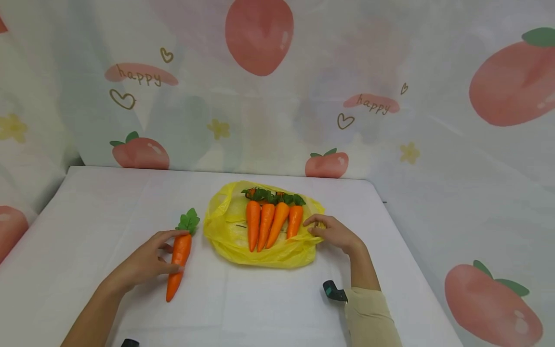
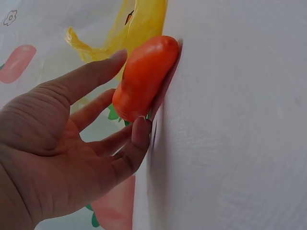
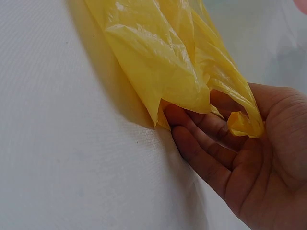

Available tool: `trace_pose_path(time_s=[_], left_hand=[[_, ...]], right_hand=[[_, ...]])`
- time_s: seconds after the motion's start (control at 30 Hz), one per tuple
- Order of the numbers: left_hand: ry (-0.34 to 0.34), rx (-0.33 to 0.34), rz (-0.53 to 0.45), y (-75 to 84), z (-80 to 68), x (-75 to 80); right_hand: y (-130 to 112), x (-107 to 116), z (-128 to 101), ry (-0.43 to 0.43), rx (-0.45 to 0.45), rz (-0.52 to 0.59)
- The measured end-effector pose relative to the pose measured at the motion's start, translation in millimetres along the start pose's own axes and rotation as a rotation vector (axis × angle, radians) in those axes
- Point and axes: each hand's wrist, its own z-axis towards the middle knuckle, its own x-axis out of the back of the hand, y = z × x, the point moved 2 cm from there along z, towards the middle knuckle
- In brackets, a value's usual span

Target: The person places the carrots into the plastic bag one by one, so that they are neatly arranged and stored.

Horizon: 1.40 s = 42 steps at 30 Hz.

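Observation:
On the white tabletop lies an orange carrot (image 1: pixel 179 253) with green leaves at its far end. My left hand (image 1: pixel 145 260) holds it loosely from the left, thumb and fingers spaced along its body. The left wrist view shows the thumb (image 2: pixel 93 76) at one side of the carrot (image 2: pixel 148 72) and the fingertips at another. A crinkled yellow plastic bag (image 1: pixel 277 260) lies spread in the middle, with several leafy carrots (image 1: pixel 266 226) on it. At its right edge, my right hand (image 1: pixel 340 233) holds the bag's handle (image 3: pixel 235 88) between thumb and curled fingers; some fingertips are hidden under the plastic.
A white cloth covers the table (image 1: pixel 260 308). Behind and beside it hangs a curtain (image 1: pixel 277 111) printed with peaches, hearts and flowers. A small black device (image 1: pixel 335 291) shows by the right sleeve, and part of another dark object (image 1: pixel 130 342) at the bottom edge.

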Motion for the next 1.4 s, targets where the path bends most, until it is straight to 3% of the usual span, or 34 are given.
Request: trace_pose_path(time_s=[0.27,0.53,0.83,1.13,1.4], left_hand=[[-0.005,0.012,0.009,-2.1,0.8,-2.0],[0.025,-0.046,0.03,-0.3,3.4,-2.5],[0.076,-0.024,-0.029,2.2,0.1,0.0],[0.066,-0.02,-0.086,11.4,-4.2,3.8],[0.077,-0.105,-0.074,34.5,-9.6,8.7]], right_hand=[[-4,0,1,-0.014,-0.003,-0.005],[-35,2,-16,-0.025,-0.007,-0.003],[-2,0,0,-0.003,0.004,-0.008],[0,0,3,-0.003,-0.017,0.009],[0,1,1,-0.003,-0.001,0.007]])
